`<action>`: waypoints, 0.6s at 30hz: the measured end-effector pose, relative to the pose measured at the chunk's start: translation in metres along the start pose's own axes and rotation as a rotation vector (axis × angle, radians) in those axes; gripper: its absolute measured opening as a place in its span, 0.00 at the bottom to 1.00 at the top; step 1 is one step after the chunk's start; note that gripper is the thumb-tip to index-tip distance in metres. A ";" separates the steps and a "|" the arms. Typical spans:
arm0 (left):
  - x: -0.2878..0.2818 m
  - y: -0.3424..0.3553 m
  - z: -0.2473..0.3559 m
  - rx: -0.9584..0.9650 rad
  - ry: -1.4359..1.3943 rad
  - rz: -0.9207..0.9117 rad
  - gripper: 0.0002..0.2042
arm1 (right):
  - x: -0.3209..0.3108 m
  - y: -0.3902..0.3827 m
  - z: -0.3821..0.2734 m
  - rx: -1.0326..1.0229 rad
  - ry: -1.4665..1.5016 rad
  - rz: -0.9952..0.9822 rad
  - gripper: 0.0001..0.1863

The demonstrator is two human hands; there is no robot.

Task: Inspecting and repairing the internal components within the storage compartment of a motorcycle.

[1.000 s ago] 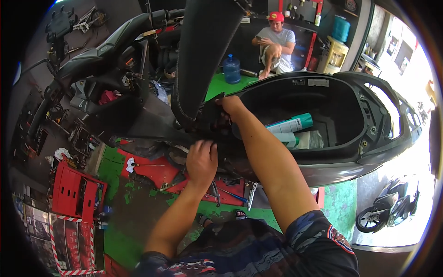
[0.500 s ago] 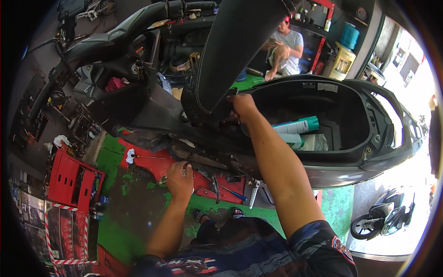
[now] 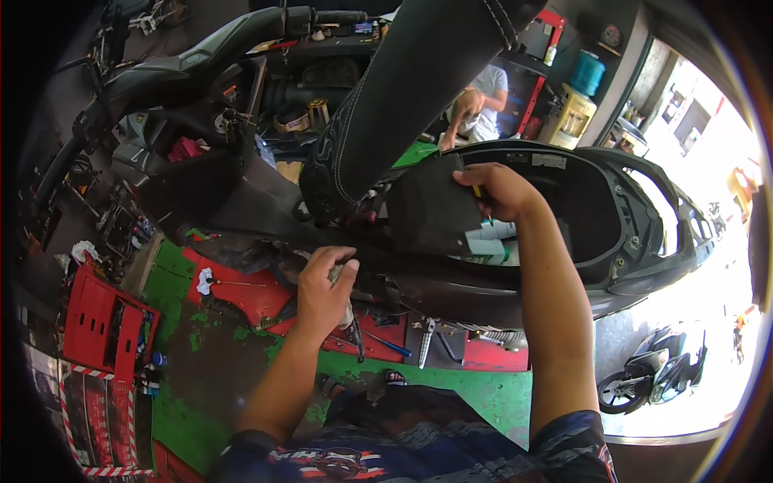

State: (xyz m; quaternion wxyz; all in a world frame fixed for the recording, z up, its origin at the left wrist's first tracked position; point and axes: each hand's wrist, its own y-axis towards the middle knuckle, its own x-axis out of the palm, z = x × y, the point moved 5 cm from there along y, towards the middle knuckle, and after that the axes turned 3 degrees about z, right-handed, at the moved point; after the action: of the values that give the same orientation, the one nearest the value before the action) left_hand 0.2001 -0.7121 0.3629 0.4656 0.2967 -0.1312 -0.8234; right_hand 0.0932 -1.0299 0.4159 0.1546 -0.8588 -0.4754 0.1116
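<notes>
My right hand (image 3: 503,191) grips a dark flat panel (image 3: 431,213), tilted over the open under-seat compartment (image 3: 592,221) of a black scooter; a small yellow-handled object (image 3: 476,190) shows among its fingers. Below the panel lie white and teal packages (image 3: 491,240), partly hidden. My left hand (image 3: 326,290) is curled at the scooter's near side (image 3: 419,286), closed around something greyish that I cannot make out. The raised black seat (image 3: 407,84) stands just beyond the panel.
A seated person (image 3: 483,105) is behind the scooter, beside a water dispenser (image 3: 564,125). A red tool cabinet (image 3: 97,314) stands at lower left; tools lie on red trays (image 3: 233,286) below the scooter. Another scooter (image 3: 656,370) stands at the right.
My right hand has moved right, bringing the dark panel away from the seat's base and over the compartment. My left hand dropped, then came back up slightly.
</notes>
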 end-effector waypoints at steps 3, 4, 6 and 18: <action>0.018 0.016 0.026 0.096 -0.106 -0.171 0.13 | -0.007 -0.032 -0.003 -0.081 -0.067 -0.156 0.11; 0.023 0.023 0.029 0.097 -0.116 -0.174 0.13 | -0.011 -0.043 -0.002 -0.078 -0.072 -0.147 0.11; 0.037 0.038 0.042 0.238 -0.064 -0.232 0.17 | -0.015 -0.060 0.000 -0.046 -0.086 -0.205 0.12; 0.121 0.077 -0.003 -0.459 -1.079 -0.788 0.19 | 0.000 -0.098 -0.024 -0.012 -0.492 -0.335 0.14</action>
State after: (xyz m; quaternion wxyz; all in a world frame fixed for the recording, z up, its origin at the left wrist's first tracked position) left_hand 0.2079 -0.8552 0.3541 0.0539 -0.2331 -0.0494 -0.9697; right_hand 0.0252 -0.9847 0.4747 0.0460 -0.7163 -0.6345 0.2867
